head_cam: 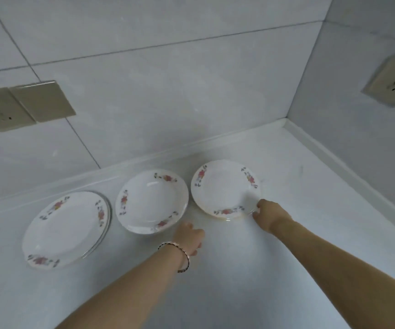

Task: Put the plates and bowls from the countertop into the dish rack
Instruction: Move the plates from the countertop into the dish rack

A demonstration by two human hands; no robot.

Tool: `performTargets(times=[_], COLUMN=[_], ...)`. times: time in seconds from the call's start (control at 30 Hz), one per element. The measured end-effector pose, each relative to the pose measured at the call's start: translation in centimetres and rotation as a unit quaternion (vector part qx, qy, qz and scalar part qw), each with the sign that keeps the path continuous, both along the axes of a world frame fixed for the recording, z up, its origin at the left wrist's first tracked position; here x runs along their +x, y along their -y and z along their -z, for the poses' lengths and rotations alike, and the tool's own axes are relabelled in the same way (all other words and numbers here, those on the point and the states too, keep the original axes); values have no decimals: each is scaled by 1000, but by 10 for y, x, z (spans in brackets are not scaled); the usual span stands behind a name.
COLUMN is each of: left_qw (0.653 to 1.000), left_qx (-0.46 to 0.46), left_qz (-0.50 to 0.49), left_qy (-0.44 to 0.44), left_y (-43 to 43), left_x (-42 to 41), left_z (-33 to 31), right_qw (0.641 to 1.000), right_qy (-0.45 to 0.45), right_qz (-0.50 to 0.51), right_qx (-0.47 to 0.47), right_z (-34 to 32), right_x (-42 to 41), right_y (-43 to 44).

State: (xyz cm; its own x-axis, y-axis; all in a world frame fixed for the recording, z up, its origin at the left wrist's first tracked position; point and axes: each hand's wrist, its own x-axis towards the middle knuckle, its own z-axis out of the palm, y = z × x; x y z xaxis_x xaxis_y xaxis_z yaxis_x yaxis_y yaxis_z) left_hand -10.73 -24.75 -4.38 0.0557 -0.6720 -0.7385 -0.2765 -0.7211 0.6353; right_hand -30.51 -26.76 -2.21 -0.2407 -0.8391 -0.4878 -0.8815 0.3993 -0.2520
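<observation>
Three piles of white dishes with red flower rims stand in a row on the white countertop (251, 269). At the left lies a stack of flat plates (67, 227). A deep bowl-like plate (151, 200) is in the middle, and a stack of small plates (225, 188) is at the right. My right hand (269, 214) pinches the near right rim of the small plates. My left hand (189, 236), with a bead bracelet on the wrist, hovers just in front of the deep plate with fingers curled and holds nothing. No dish rack is in view.
Grey tiled walls meet in a corner at the back right. A double beige socket plate (23, 106) is on the back wall at the left, and a single socket (392, 80) is on the right wall. A raised white ledge runs along both walls.
</observation>
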Motion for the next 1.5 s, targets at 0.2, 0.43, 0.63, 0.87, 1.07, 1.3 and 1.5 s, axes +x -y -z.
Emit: performTargets(times=[0.2,0.43,0.63,0.87,1.07,1.3,1.5], left_qw=[993,970,978,983,987,987,978], left_qx=[2,-45,25,2,-27,-45,-43], left_qz=[-111,-235,-193,-142,-127,-136,-200], left_qy=[-31,-40,-72,-118,-98,-66,-49], left_y=[80,102,76,-19,-132,-280,-406], left_x=[-42,-49,-29,31,120,202,252], left_z=[54,85,75,5,-30,-55,-55], right_qw=[986,952,929,924,932,943,944], right_qy=[78,171,215,248,268,284,314], right_qz=[146,246,284,270,217,167,105], right_qx=[-31,-69,-97,-109,-110,-36,18], right_z=[54,94,78,20,-28,-49,-49], right_x=[-23,-32,-28,18,92,166,218], right_y=[82,105,59,-42,-160,-291,-383])
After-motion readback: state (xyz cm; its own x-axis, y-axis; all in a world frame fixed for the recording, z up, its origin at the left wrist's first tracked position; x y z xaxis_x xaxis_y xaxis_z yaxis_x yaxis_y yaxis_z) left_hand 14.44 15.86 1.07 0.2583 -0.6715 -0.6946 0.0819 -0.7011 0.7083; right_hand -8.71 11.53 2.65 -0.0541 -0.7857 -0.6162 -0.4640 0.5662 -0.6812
